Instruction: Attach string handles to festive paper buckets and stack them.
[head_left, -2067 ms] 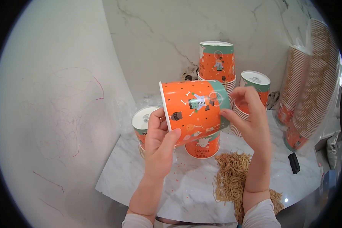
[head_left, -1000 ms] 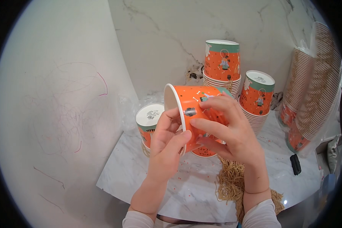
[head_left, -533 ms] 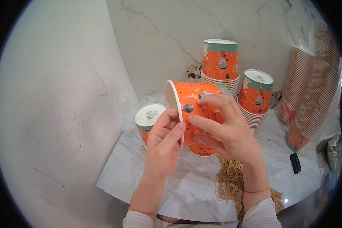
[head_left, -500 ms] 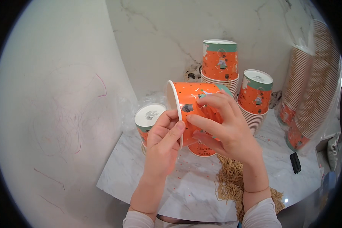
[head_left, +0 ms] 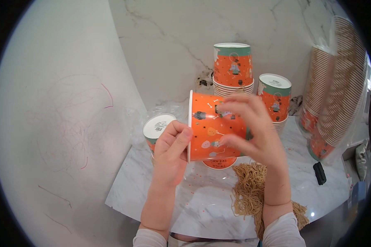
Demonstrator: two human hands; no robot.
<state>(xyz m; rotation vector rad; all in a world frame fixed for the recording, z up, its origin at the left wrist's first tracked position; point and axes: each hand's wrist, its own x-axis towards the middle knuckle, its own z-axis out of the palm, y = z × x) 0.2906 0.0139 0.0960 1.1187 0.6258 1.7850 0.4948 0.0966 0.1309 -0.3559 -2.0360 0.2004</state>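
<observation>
Head view: we hold an orange paper cup (head_left: 212, 127) with cartoon prints on its side above the marble table (head_left: 144, 193), white rim leftward. Our left hand (head_left: 171, 152) pinches the rim; our right hand (head_left: 247, 131) wraps its body. Behind stand stacked matching cups (head_left: 233, 68), another stack (head_left: 275, 99), an upturned cup (head_left: 157, 129); rubber bands (head_left: 249, 191) lie below.
</observation>
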